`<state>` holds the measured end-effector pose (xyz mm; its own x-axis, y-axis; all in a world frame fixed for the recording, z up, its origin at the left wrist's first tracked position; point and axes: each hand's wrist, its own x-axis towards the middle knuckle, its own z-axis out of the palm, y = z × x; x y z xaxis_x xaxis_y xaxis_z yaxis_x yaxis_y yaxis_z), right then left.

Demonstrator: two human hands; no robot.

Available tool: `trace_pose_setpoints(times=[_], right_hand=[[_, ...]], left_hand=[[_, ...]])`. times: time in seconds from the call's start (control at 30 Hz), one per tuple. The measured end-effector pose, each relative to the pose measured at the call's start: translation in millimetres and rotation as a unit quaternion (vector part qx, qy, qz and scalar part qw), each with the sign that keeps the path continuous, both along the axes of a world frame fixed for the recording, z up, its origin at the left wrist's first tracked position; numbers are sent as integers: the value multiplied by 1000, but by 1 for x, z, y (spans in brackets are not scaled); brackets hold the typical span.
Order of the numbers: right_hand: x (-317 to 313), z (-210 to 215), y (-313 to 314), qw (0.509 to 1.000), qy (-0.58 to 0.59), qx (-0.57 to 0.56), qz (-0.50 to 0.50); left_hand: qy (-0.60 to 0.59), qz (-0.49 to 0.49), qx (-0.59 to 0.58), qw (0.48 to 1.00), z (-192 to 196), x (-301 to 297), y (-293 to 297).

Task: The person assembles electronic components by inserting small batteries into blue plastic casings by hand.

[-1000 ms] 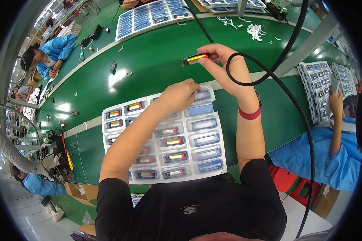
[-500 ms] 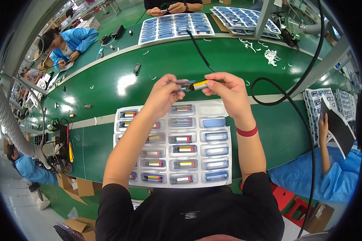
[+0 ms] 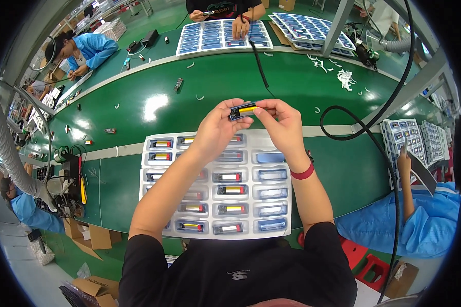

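Above the far edge of a white blister tray, my two hands meet over one small part. My left hand grips a bluish clear casing from the left, fingers beneath it. A battery assembly, silver with a yellow band, lies along the casing. My right hand pinches its right end between thumb and fingers; whether it is fully seated is hidden. In the tray pockets sit several similar casings with yellow, silver and red parts. The right column holds blue casings lacking red ends.
A black cable loops at right. Across the green bench, a person's hand reaches into another tray. White scraps lie at far right. A yellow-handled tool stands at left. Blue-sleeved people work on both sides.
My hands have come closer together. The battery assembly, earlier apart from the casing, now lies along it. Across the bench, the person's hand has moved down into the tray.
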<state>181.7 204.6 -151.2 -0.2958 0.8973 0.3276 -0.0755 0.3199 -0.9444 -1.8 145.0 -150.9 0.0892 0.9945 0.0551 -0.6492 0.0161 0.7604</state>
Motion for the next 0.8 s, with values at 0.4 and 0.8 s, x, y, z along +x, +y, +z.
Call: trace_pose_setpoints(times=[0.4,0.8], right_hand=[[-6,2,-4,982,-31,174,-71],[6,4,9,989,61,-90,99]], left_hand=[[136,52,3,989,-5,11,3],[94,39,-3,995,-6,10,1]])
